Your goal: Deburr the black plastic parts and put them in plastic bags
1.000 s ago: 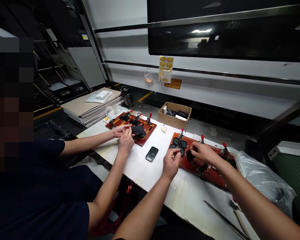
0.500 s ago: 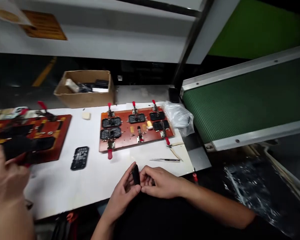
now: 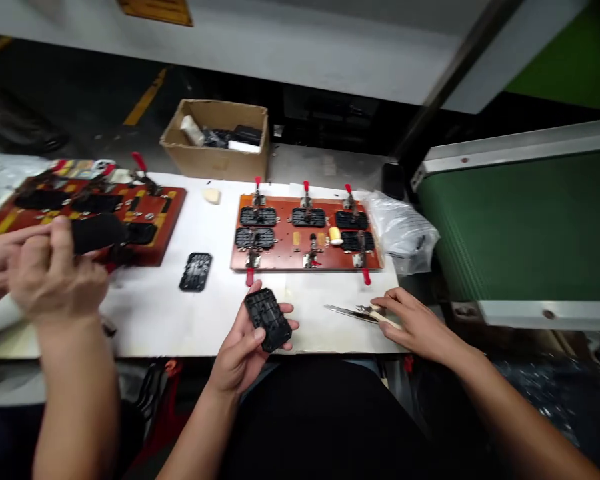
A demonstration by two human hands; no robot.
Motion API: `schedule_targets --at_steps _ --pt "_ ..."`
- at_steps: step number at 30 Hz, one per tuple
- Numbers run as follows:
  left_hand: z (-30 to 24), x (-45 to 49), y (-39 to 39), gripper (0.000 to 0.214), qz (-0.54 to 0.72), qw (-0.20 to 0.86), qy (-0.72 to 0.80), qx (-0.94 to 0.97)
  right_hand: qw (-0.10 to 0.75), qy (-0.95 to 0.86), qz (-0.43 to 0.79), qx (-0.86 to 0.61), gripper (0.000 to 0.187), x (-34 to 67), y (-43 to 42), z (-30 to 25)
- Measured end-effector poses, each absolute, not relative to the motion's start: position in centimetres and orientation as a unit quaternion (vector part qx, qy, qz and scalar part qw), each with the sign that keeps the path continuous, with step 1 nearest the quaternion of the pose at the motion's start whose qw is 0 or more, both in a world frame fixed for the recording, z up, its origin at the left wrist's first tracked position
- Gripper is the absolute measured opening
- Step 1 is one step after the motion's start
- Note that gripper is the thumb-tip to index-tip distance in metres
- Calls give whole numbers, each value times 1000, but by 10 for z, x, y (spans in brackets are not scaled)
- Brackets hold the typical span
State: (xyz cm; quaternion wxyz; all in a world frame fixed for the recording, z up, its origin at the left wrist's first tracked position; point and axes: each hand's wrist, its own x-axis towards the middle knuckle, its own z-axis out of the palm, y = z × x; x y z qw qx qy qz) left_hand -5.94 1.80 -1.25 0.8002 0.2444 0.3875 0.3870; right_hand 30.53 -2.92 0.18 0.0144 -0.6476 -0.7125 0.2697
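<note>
My left hand (image 3: 245,350) holds a black plastic housing (image 3: 268,320), thumb on its ribbed face and fingers behind it. Over at the table's right side, my right hand (image 3: 413,323) is closed on the cream handles of small cutting pliers (image 3: 387,320), whose jaws point left. Metal tweezers (image 3: 350,313) lie right beside the pliers on the white table. Beyond my hands sits a red-brown fixture board (image 3: 285,255), with several black housings held under red-handled clamps. A similar black housing (image 3: 196,272) lies loose on the table to the left.
A co-worker's hands (image 3: 63,273) hold a dark part over a second fixture board (image 3: 167,230) at left. A cardboard box (image 3: 220,163) stands at the back. A clear plastic bag (image 3: 403,233) lies by the green conveyor (image 3: 520,227). A cream block (image 3: 212,195) rests behind.
My right hand has left the housing, moved right and taken hold of the pliers. My left hand has turned the housing so its ribbed face shows. The view has shifted.
</note>
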Motion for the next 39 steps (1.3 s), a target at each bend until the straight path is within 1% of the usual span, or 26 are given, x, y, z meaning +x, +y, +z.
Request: schedule_targets --at_steps 3,5,7,11,15,19,23,25,30,32,34,37,39 --pt "-16 -69 16 107 430 802 337 243 70 -794 289 -530 42 272 -18 40" --pt "-17 -73 14 110 453 799 312 244 114 -850 256 -446 46 238 0 65" --pt "-17 -76 10 109 473 791 299 247 140 -886 221 -382 45 200 21 85" --pt "-12 -84 1 101 518 766 283 256 169 -914 189 -317 31 138 50 108" --pt "-6 -96 -8 98 545 749 273 259 157 -935 173 -268 29 107 57 113" --pt "2 -105 -13 104 543 744 287 262 142 -948 152 -241 26 95 59 113" --pt "11 -105 -13 93 491 729 374 296 131 -956 106 -241 26 90 58 110" --pt "14 -102 -12 92 482 707 416 307 125 -958 73 -248 26 89 57 109" --pt "14 -95 -13 90 448 683 476 326 140 -953 53 -262 15 89 55 111" --pt "11 -94 -15 94 461 669 482 328 154 -953 66 -253 10 90 54 111" --pt "7 -94 -17 96 481 669 464 324 162 -954 84 -238 10 91 54 110" --pt "1 -93 -18 98 472 696 440 316 172 -953 90 -232 9 96 55 108" --pt "-2 -93 -15 98 470 708 426 311 198 -947 89 -238 10 106 54 106"
